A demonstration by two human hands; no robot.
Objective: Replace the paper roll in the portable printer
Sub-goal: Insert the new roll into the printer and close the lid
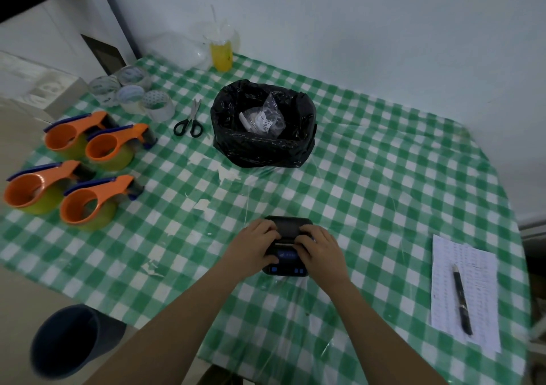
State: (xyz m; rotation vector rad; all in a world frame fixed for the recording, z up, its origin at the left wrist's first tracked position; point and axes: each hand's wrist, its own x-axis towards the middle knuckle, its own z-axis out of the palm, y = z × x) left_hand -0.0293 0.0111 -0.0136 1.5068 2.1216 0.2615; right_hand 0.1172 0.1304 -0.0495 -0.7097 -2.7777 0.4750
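Both hands rest on a small black portable printer (288,244) near the front edge of a table covered in a green and white checked cloth (384,177). Left hand (254,244) curls over the printer's left side, fingers bent onto its top cover; right hand (320,247) mirrors it on the right side, fingers likewise pressed on the cover. Neither hand carries a loose item; both are closed down around the printer body.

Seen from the head camera, the printer lies flat between the hands, its cover appearing shut or nearly shut, with a thin pale strip across the middle that may be the paper slot. Whether a roll sits inside cannot be told. No spare paper roll shows near the printer.

Farther back, a bin lined with a black bag (263,124) holds clear packets whose contents are unclear. Scissors (190,120) lie just to its left. Four orange tape dispensers (76,171) stand at the left, with clear tape rolls (133,95) behind them. At the right, a pen (462,300) lies on a printed sheet (464,284).

Judging by this, the task is either at its start, with the cover about to be opened, or at its close, with the cover being pressed shut; nothing visible settles which
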